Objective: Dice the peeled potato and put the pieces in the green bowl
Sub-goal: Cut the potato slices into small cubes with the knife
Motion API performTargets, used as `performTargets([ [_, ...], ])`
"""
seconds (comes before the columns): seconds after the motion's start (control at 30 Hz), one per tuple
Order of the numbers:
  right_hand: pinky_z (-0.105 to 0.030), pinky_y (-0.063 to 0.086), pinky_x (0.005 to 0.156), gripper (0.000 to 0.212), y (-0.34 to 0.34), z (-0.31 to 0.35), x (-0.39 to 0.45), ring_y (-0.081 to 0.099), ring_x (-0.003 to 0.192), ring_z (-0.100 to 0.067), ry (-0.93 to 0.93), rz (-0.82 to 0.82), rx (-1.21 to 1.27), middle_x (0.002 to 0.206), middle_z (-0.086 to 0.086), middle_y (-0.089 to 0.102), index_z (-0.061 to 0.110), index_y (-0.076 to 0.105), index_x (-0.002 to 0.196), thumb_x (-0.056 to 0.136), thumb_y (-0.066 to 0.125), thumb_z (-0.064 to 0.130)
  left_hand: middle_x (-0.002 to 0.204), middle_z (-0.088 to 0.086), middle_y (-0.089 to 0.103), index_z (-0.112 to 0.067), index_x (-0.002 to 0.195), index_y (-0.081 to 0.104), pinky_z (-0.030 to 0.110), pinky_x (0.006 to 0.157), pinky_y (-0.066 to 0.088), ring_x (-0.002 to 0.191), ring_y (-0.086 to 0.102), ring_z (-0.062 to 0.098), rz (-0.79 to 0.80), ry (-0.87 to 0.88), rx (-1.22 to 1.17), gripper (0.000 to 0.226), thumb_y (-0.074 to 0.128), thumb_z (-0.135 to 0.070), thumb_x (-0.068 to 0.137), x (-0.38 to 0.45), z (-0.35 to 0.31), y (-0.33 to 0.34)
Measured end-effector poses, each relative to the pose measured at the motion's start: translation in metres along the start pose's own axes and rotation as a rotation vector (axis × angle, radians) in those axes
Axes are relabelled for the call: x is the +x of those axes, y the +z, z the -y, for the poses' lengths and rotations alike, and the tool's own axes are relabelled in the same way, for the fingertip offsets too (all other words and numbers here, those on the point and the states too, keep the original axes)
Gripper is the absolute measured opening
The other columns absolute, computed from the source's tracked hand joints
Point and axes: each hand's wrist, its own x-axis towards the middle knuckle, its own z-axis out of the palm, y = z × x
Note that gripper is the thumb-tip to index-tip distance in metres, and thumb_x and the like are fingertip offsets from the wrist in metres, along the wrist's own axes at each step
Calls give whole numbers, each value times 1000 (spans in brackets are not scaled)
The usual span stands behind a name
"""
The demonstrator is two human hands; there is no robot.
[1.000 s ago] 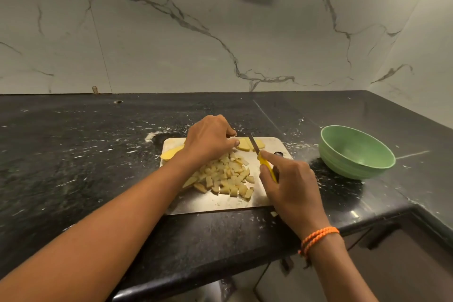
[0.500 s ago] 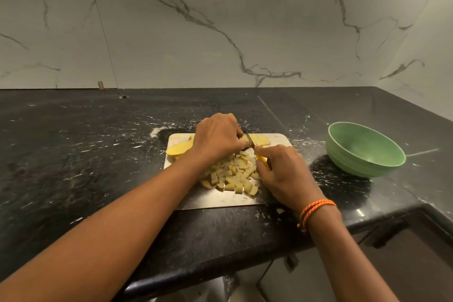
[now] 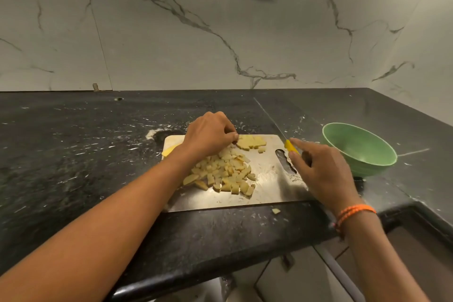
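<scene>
Steel cutting board (image 3: 267, 193) sits on the black tabletop (image 3: 73, 144), w/ the pile of diced potato (image 3: 221, 173) on its middle. My left hand (image 3: 208, 133) is at the board's far edge, fingers curled down onto the potato slices (image 3: 251, 142) still uncut there, fingertips touching them. One yellow slice (image 3: 169, 151) pokes out at the board's left edge, under my wrist. My right hand (image 3: 321, 171) is over the board's right end by the handle slot, fingers wrapped round the yellow-handled knife (image 3: 289, 146); its thin blade points away past the board's far right corner, off the potato. Green bowl (image 3: 359, 152) stands on the tabletop just right of the board, behind my right hand; can't see any pieces in it. One stray potato bit (image 3: 276, 211) lies on the tabletop just off the board's near edge. Orange band (image 3: 355, 212) on my right wrist.
</scene>
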Motion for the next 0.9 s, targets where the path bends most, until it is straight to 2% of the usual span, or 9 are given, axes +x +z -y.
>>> performTargets([
  [0.07,-38,52,65,36,10,-5,12,61,69,-19,-7,69,-61,68,11,62,31,65,134,99,57,40,100,-7,77,-32,107,81,35,74,51,83,66,18,-9,-4,-25,23,59,-38,107,1,3,0],
  [0.13,-37,52,71,38,19,-6,16,65,83,-21,-62,132,-85,88,6,73,33,63,136,99,56,42,111,-7,76,-33,115,78,41,84,56,95,67,20,-1,-1,-34,26,52,-31,110,2,5,0],
  [0.23,-28,39,62,39,18,0,11,49,64,-4,-157,208,-27,71,16,58,40,59,139,99,57,42,121,-9,76,-37,123,76,46,90,59,103,69,22,28,9,-32,30,51,-27,110,2,6,2],
  [0.33,-23,38,59,40,8,6,-4,48,59,-4,-216,255,82,61,17,52,46,56,136,97,59,44,127,-6,74,-37,123,77,46,87,61,100,67,23,45,29,12,38,53,-14,106,3,5,3],
  [0.43,-35,45,54,39,8,5,-15,48,56,-9,-123,171,235,58,10,52,38,60,135,96,62,39,124,-5,76,-35,117,80,45,86,62,100,68,21,62,45,20,43,55,-5,101,3,4,1],
  [0.53,-38,51,56,38,21,13,-18,52,57,-7,-64,63,67,60,15,55,35,62,135,97,61,39,123,-3,75,-32,107,83,43,85,61,99,68,21,60,42,18,43,54,-1,100,2,2,-3],
  [0.63,-39,51,58,37,29,27,-19,51,59,-8,-117,118,74,61,16,54,35,62,135,98,60,38,109,-8,77,-32,94,83,43,85,61,95,69,16,48,7,-45,48,52,4,95,4,7,-9],
  [0.77,-36,39,52,37,28,23,-18,39,50,-12,-116,103,269,53,5,45,32,64,134,97,65,32,83,-14,78,-30,83,83,39,80,64,85,73,7,75,-41,-207,48,54,7,92,7,17,-33],
  [0.9,-29,32,52,33,27,19,-18,34,49,-7,-75,70,324,53,9,37,29,67,131,97,66,30,88,-2,79,-20,84,83,31,74,60,87,72,18,268,-73,-226,37,58,6,94,5,38,-73],
])
